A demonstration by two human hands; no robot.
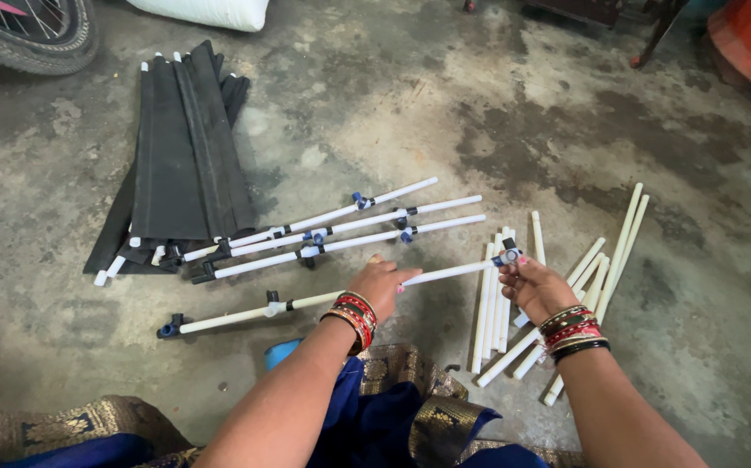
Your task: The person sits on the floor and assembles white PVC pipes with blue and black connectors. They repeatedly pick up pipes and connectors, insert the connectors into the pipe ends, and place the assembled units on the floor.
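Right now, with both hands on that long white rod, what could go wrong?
The right hand pinches only the small connector at the rod's tip, so it might slip off or twist. The left hand grips the long rod mid-length, and the far end with its dark cap lies on the floor, so it may drag or flex. The loose white tubes beside the right hand could roll if bumped.

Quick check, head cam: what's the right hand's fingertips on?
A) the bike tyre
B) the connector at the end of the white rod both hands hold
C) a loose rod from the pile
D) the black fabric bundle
B: the right hand pinches the small connector at the end of the long white rod, which the left hand grips mid-length; the loose rod pile lies beneath on the concrete floor, untouched.
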